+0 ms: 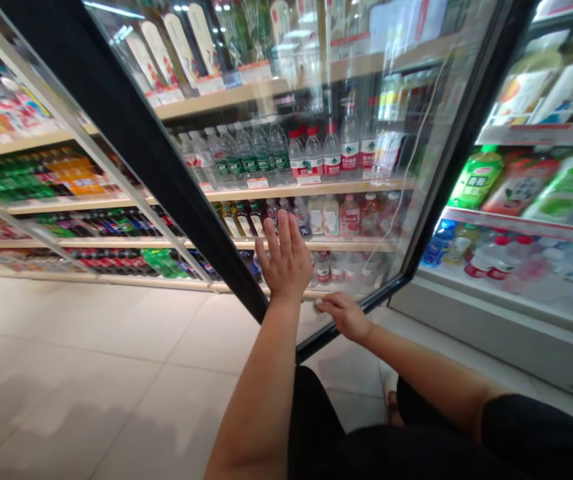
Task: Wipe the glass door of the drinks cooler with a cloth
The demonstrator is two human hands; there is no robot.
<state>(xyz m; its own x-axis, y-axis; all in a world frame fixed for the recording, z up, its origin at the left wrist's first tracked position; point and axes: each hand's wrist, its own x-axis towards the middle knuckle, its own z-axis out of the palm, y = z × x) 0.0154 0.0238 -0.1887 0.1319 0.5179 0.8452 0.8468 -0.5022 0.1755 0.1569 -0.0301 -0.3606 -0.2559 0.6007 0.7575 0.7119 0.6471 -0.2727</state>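
A glass cooler door (366,267) in a black frame stands swung out in front of me. My left hand (286,263) lies flat against the pane, or just in front of it, with its fingers stretched upward and nothing in them. Lower and to the right, near the bottom of the glass, is my right hand (346,317). Its fingers are pinched together at a small pale thing (317,305), too small to name, against the pane. Through the glass, shelved bottles show behind both hands.
On the right stands the lit cooler, with bottles on its shelves (541,217). Beyond the door, wooden shelves (246,193) hold rows of water bottles, and more drinks shelves (51,200) run left. Pale floor tiles (116,373) lie below. My legs (316,407) are close to the door's bottom corner.
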